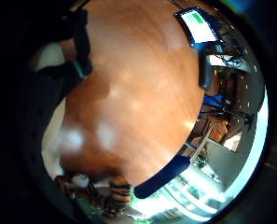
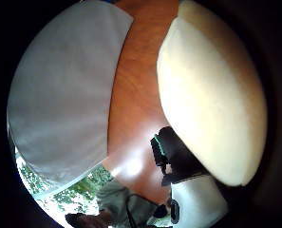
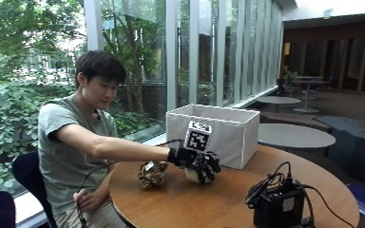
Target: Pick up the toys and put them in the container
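My gloved right hand (image 3: 196, 163) is down over a cream plush toy (image 3: 194, 176) on the round wooden table (image 3: 214, 204), with its fingers curled round the toy's top. In the thumb side palm view the cream toy (image 2: 211, 95) sits very close to the palm. Right beside it stands the white fabric container (image 3: 217, 132), whose wall (image 2: 60, 95) also shows. A striped tiger toy (image 3: 152, 174) lies on the table to the left of the hand, towards the person; it shows too in the little finger side view as the tiger toy (image 1: 112, 193).
A black box with cables (image 3: 277, 205) stands at the table's near right edge. A screen (image 1: 198, 25) shows beyond the table's far side. A blue chair (image 1: 161, 177) stands by the table's edge. The person's bare left hand is down at their lap.
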